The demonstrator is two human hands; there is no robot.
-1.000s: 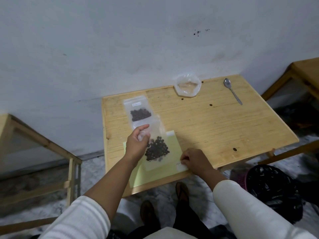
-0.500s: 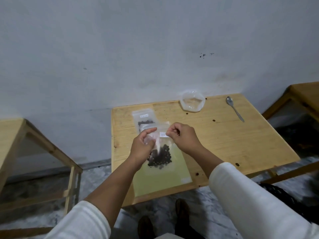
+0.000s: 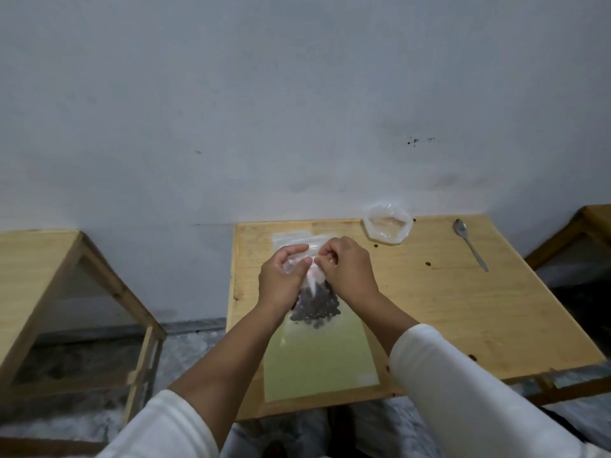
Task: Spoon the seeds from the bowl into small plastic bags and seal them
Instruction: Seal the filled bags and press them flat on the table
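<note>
A small clear plastic bag (image 3: 315, 304) with dark seeds in its lower part hangs lifted above the wooden table (image 3: 429, 309). My left hand (image 3: 282, 280) and my right hand (image 3: 347, 269) both pinch its top edge, fingers close together. Behind my hands lies a second clear bag (image 3: 291, 239), mostly hidden. The clear plastic bowl (image 3: 387, 226) stands at the table's far edge and looks nearly empty. A metal spoon (image 3: 469, 242) lies to the bowl's right.
A pale green sheet (image 3: 317, 361) lies on the table's near part under the bag. Several loose seeds are scattered on the table, one seed (image 3: 428, 264) near the spoon. Another wooden table (image 3: 29, 269) stands at the left and a third table (image 3: 595, 219) at the right.
My right hand left the green sheet's corner and came up to the bag's top. Both hands lifted the bag off the table and drew together. The camera tilted up.
</note>
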